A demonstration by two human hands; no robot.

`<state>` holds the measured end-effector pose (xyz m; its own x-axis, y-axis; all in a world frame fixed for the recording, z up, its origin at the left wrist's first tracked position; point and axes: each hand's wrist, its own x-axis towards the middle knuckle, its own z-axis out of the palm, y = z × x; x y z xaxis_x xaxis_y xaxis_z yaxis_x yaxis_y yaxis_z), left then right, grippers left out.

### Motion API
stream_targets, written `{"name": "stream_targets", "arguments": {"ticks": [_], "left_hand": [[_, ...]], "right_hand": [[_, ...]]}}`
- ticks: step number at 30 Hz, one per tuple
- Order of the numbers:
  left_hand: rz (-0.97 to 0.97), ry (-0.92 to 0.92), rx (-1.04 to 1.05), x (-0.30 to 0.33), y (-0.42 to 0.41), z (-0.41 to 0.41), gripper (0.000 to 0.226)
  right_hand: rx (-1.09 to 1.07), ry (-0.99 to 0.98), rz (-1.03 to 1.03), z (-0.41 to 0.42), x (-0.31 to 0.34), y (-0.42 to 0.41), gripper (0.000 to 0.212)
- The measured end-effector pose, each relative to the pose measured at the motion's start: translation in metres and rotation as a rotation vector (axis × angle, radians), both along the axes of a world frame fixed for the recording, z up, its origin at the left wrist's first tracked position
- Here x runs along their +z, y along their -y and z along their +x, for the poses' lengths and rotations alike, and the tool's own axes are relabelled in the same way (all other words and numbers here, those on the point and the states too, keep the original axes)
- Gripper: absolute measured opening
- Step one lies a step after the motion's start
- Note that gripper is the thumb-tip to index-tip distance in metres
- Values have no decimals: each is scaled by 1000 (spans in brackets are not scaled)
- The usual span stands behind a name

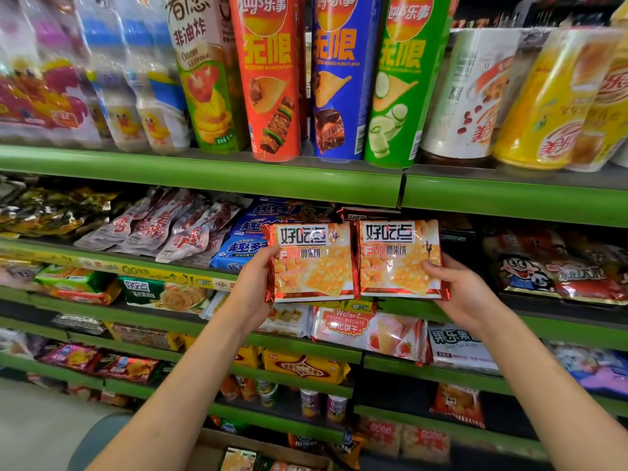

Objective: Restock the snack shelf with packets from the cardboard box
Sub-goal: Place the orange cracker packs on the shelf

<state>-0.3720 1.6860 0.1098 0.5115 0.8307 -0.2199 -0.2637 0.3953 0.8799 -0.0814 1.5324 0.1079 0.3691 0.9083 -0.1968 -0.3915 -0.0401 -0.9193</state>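
You are holding two matching red-and-orange biscuit packets up in front of the snack shelf (200, 185), one in each hand. Your left hand (253, 290) is gripping the left packet (311, 263) along its left edge, thumb across the front and the other fingers out of sight behind it. Your right hand (465, 290) is clamping the right packet (399, 258) at its lower right corner in the same way. The two packets are sitting side by side, edges touching or nearly so, faces toward you and roughly upright.

They are hovering in front of the second shelf level, just ahead of a dark gap between the blue packets (248, 243) on the left and the red cartoon packets (557, 270) on the right. Another packet with the same red edge seems to be lying at the back of that gap, so this is likely their slot. Neither packet is resting on the shelf yet.

As for progress, you are partway through. The cardboard box (272, 453) is showing at the bottom edge of the view, low between your arms, and it is still carrying packets, though how many is hard to tell. Several shelf levels are looking well filled, while dark gaps are showing on the lower right levels. These two packets are still waiting to be pushed in, and more trips to the box are left.
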Motion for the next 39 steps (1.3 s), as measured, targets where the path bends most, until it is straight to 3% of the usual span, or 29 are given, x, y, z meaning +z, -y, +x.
{"name": "stream_targets", "arguments": {"ticks": [39], "left_hand": [[32,-40,-39,2,-3,-2,42]], "right_hand": [[56,-74,19,1,3,1,50]]}}
